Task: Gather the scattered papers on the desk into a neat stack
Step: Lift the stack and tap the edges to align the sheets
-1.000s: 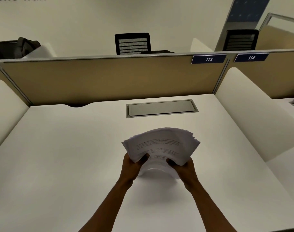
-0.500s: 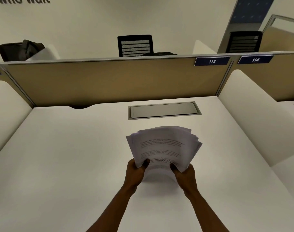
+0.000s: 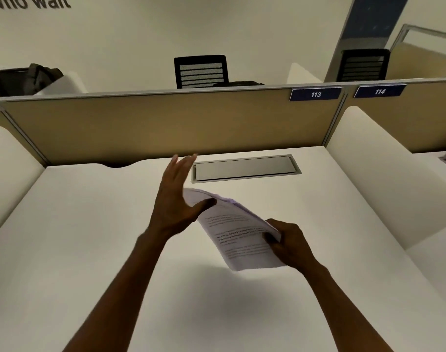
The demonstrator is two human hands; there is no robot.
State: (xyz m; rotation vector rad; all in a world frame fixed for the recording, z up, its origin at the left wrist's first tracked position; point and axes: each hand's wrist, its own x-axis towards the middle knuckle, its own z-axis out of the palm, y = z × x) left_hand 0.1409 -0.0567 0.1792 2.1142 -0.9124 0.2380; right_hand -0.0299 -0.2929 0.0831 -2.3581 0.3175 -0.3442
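Dim, soft shadow on desk (image 3: 90,250) (wide-angle bending at edges).

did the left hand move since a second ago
Yes. The left hand let go of the papers' near edge and rose toward the grey desk hatch, fingers now spread beside it.

The stack of papers (image 3: 238,235) is a bundle of white printed sheets, the top page carrying lines of dark text, some of it bold. It hangs in the air above the white worktop (image 3: 77,224), tilted, its far corner raised and its near corner dipping toward the worktop. Its edges are roughly aligned, with a few sheets fanning slightly along the upper edge. Its shadow falls on the worktop below it.
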